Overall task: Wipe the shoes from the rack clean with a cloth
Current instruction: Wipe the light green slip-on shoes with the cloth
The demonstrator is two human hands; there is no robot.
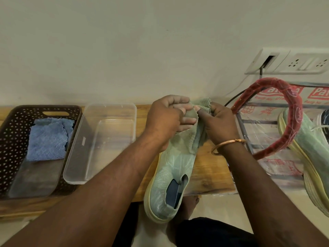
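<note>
Lower centre: green shoe (170,175) lies on the bench (210,168), heel overhanging the near edge. Mid-frame, left hand (165,120) and right hand (219,123) both pinch the cloth (204,104) over its toe; ungripped, the shoe may slip off under wiping.

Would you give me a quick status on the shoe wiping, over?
Left grip, right grip both pinching green cloth over toe. Mint-green shoe on wooden bench, heel overhanging. Nothing in the way.
</note>
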